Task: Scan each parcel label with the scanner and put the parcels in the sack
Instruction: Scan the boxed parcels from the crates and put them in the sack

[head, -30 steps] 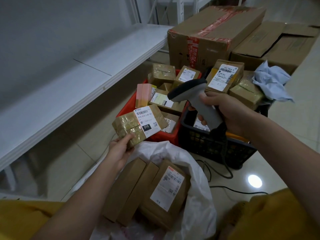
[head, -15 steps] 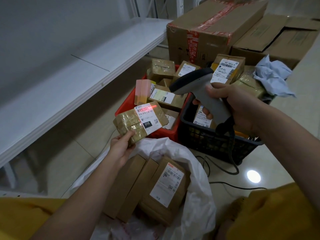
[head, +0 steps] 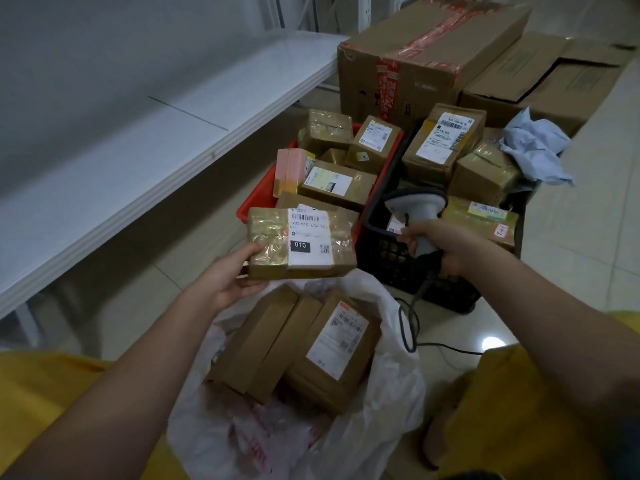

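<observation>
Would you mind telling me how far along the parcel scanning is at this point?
Done: a few parcels already lie in the white sack. In hand: the left hand holds the taped parcel above the sack, while the right hand grips the scanner. Left: many parcels remain in the red crate and the black crate.

Along the left: white shelf (head: 145, 161), surface bare, joint line visible across the top. At the rear: large taped cardboard carton (head: 429, 53), red tape over top and front face. Just right of it: flattened brown carton (head: 554, 77), flaps loose. Crumpled pale blue cloth (head: 533, 147) lying at the right. Glossy tiled floor (head: 581, 237), bright light reflection near the right.
</observation>
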### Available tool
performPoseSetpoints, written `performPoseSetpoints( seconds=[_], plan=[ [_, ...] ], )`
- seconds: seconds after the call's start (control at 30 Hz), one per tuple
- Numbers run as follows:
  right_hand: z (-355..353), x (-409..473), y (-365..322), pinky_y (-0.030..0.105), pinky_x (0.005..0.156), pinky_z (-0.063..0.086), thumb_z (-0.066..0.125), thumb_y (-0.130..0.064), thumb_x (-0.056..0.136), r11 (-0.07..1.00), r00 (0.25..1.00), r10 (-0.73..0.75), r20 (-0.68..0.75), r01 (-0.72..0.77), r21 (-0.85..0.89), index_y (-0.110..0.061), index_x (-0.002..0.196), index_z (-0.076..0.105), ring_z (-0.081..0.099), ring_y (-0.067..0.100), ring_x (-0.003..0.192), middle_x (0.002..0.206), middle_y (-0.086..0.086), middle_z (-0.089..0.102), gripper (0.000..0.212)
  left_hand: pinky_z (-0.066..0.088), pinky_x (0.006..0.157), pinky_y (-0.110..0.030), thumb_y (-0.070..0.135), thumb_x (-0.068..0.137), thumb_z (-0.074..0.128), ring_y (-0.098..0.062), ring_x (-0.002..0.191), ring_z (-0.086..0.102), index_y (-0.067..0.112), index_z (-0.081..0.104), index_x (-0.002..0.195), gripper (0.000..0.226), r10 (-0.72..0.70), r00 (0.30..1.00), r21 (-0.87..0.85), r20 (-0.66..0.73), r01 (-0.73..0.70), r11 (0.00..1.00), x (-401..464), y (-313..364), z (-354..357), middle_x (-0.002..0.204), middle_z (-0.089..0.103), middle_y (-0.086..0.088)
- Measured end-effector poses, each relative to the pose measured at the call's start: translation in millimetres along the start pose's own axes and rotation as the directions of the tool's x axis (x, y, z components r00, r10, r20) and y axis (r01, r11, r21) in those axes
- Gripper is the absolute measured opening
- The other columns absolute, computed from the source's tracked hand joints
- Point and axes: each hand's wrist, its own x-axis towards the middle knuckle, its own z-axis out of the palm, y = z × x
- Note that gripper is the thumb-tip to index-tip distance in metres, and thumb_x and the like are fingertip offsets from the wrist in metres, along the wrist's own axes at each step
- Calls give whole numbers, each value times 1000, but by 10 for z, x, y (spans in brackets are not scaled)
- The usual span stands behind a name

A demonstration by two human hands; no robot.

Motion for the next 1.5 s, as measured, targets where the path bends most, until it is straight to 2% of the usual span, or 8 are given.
performPoseSetpoints(
  seconds=[0.2, 0.3, 0.5, 0.73, 0.87, 1.13, 1.3, 1.5],
  plan=[
    [63, -135, 646, 44, 65, 62, 52, 3, 94, 972, 981, 191, -19, -186, 145, -7, 142, 32, 65, 39, 91, 129, 29, 48, 52, 57, 84, -41, 35, 85, 70, -25, 89, 65, 19, 61, 113, 33, -27, 997, 355, 73, 0, 935, -188, 24, -428, 101, 62, -10],
    [94, -176, 987, 51, 87, 57, 53, 0, 94, 963, 964, 265, -17, -264, 46, -3, 142, 36, 64, 42, 94, 122, 30, 50, 51, 57, 85, -40, 30, 82, 74, -25, 99, 65, 22, 59, 120, 41, -46, 995, 413, 91, 4, 911, -231, -72, -495, 110, 64, -9],
    [111, -154, 1291, 39, 65, 58, 53, -1, 95, 949, 951, 308, -5, -307, -72, -1, 127, 50, 59, 29, 75, 90, 17, 60, 32, 60, 71, -34, 14, 66, 81, -24, 94, 72, 19, 57, 125, 64, -90, 970, 294, 226, 20, 955, -282, -253, -483, 107, 74, -9],
    [113, 73, 1001, 43, 62, 62, 60, 3, 90, 995, 981, 98, -167, -94, 35, -18, 143, 34, 67, 36, 90, 116, 24, 53, 63, 60, 69, -33, 5, 81, 74, -22, 80, 73, 16, 58, 123, 46, -23, 985, 387, 169, -45, 921, -121, -251, -399, 96, 75, -13],
    [106, 18, 561, 49, 86, 58, 61, 3, 91, 978, 991, -63, -116, 85, 192, -31, 141, 32, 66, 37, 94, 115, 17, 49, 67, 60, 72, -37, 10, 83, 75, -18, 73, 71, 14, 58, 123, 43, 22, 997, 353, 79, -49, 934, 3, -209, -279, 100, 73, -12],
    [145, 30, 396, 51, 91, 55, 63, 4, 89, 973, 989, -120, -87, 134, 188, -28, 137, 37, 59, 41, 106, 118, 15, 47, 63, 56, 68, -29, 20, 87, 72, -14, 91, 65, 19, 54, 115, 33, 92, 996, 156, -3, -91, 984, 56, -440, 213, 111, 64, -4],
    [112, 74, 409, 52, 92, 54, 61, 5, 90, 978, 988, -72, -139, 97, 184, -23, 132, 38, 56, 42, 108, 107, 14, 45, 55, 43, 67, -16, 47, 84, 70, -8, 88, 63, 21, 67, 101, 31, 154, 963, 645, 222, -264, 717, 64, -647, 266, 91, 67, 10],
    [93, 114, 435, 50, 83, 56, 59, 5, 90, 977, 978, -58, -200, 97, 190, -19, 128, 38, 57, 39, 102, 103, 12, 45, 49, 50, 72, -34, 34, 94, 60, -24, 74, 62, 15, 65, 80, 24, 301, 954, 682, 2, -222, 697, 243, -448, -139, 81, 64, -8]
  ],
)
